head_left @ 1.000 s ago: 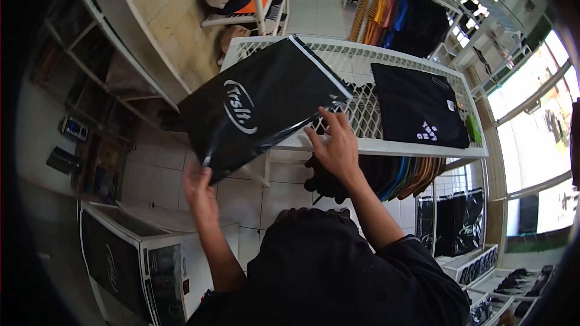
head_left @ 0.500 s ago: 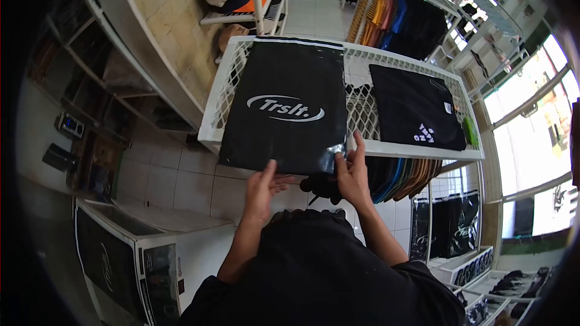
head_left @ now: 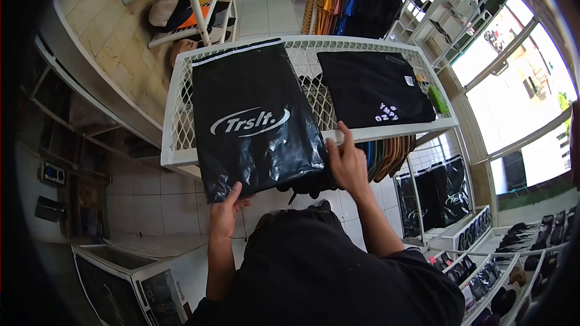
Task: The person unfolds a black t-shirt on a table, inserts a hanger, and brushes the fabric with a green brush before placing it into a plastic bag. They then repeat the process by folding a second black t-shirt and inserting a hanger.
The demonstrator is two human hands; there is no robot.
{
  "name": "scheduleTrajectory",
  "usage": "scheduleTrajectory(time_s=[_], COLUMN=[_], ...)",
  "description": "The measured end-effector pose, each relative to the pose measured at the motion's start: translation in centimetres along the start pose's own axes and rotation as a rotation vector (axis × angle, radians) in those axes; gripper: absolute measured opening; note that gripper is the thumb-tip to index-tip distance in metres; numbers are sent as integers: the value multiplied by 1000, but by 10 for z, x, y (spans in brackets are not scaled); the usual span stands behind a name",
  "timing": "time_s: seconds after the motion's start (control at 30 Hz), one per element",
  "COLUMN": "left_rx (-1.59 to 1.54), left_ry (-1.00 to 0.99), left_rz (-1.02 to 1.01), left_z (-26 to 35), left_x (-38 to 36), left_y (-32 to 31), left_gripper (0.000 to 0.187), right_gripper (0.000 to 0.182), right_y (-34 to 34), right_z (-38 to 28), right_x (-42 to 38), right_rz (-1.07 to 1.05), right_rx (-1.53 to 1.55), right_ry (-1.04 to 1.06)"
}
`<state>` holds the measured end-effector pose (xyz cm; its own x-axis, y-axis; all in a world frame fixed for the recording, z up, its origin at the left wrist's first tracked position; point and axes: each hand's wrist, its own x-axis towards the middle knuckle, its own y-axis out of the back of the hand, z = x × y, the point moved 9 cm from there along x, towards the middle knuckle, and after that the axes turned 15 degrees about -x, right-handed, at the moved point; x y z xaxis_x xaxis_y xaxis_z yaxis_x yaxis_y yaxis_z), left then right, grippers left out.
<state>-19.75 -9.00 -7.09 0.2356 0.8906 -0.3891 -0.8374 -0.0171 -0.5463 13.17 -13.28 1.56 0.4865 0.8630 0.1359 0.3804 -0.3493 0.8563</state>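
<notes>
A black plastic mailer bag (head_left: 248, 93) with a silver "Trslt." logo lies on the white mesh rack top, its near end hanging over the front edge. At its near left corner my left hand (head_left: 223, 217) pinches the plastic, thumb on top and fingers underneath. My right hand (head_left: 349, 166) is by the bag's near right edge, thumb close to the plastic and index finger stretched out. Right of the bag lies a folded black T-shirt (head_left: 368, 84) with white lettering and a small pale label.
The white mesh rack (head_left: 181, 127) has coloured clothes (head_left: 389, 157) hanging beneath. A bright green object (head_left: 438, 100) sits at its right end. Caps (head_left: 169, 6) fill a shelf at back left. A glass case (head_left: 130, 278) stands at lower left, accessory racks (head_left: 483, 278) at lower right.
The mailer bag has come nearer and turned, its near end now further over the rack edge. My left hand has moved onto its corner. The whole view has shifted.
</notes>
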Motion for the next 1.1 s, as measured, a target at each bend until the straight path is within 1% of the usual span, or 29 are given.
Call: scheduleTrajectory(time_s=[0.03, 0.1, 0.13, 0.17, 0.23, 0.27, 0.3, 0.37, 0.4, 0.43, 0.5, 0.53, 0.57, 0.63, 0.67, 0.7, 0.8, 0.83, 0.87, 0.9, 0.93, 0.97, 1.0, 1.03, 1.07, 1.1], left_rx=[3, -17, 63, 60, -471, -481, -480, -410, -389, -389, 69, 145, 144, 126, 34, 31, 86, 80, 187, 295, 293, 178, 61, -60, -159, -171], left_ry=[2, 122, 124, 123, 98, 58, 46, 36, -23, -34, -137, -107, -119, -78, -73, -76, -207, -215, -190, -160, -160, -155, -155, -157, -169, -184], left_rz=[-9, -126, -219, -220, -262, -201, -188, -166, -31, -16, -55, -133, -108, -137, -29, -4, 112, 134, 130, 123, 137, 113, 85, 56, 73, 85], left_z=[-4, -24, -24, -24, -15, 2, 2, -5, -4, -4, 0, 2, 6, 7, 8, 7, 15, 14, 12, 11, 14, 21, 29, 33, 35, 37], left_x=[1, 0, -4, -3, 4, -1, 5, 21, 21, 23, 19, 6, -1, -13, -12, -8, 3, -2, -8, -16, -25, -33, -41, -45, -36, -29], left_y=[-1, -12, -19, -7, 13, 8, 16, 35, 27, 16, 0, -10, -9, -16, -16, -22, -25, -17, -10, -9, -8, -11, -18, -21, -14, -10], left_gripper=[31, 33, 37, 37, 40, 44, 44, 42, 35, 35, 34, 38, 38, 38, 35, 35, 30, 30, 32, 33, 33, 35, 36, 38, 37, 37], right_gripper=[65, 65, 67, 67, 70, 70, 70, 71, 70, 70, 66, 63, 64, 64, 61, 59, 58, 53, 48, 48, 42, 36, 32, 32, 31, 30], right_y=[-4, -5, -11, -11, -19, -18, -16, -13, -12, -15, -16, -17, -13, -10, -11, -16, -22, -26, -30, -31, -32, -33, -36, -37, -41, -46], right_z=[-4, -11, -6, 0, 12, 16, 20, 26, 27, 27, 32, 35, 33, 44, 45, 46, 40, 39, 38, 39, 32, 23, 19, 12, 9, 4], right_x=[-3, -5, -5, -4, -2, -5, -5, -6, -5, -5, -2, -3, -7, -11, -11, -11, -7, -8, -10, -12, -13, -14, -13, -11, -10, -11], right_rz=[-55, 5, -73, -73, -96, -206, -219, -269, -261, -276, -180, -219, -243, -411, -424, -436, -477, -494, -510, -529, -614, -691, -686, -692, -710, -729], right_rx=[13, 147, 291, 289, 443, 522, 529, 412, 398, 404, 610, 677, 791, 664, 756, 862, 780, 766, 753, 753, 723, 691, 719, 713, 827, 940], right_ry=[-22, 26, -29, -26, -6, -91, -82, -18, -18, -9, -11, 3, 47, -24, -52, -90, -89, -64, -45, -46, 22, 98, 115, 132, 47, -41])
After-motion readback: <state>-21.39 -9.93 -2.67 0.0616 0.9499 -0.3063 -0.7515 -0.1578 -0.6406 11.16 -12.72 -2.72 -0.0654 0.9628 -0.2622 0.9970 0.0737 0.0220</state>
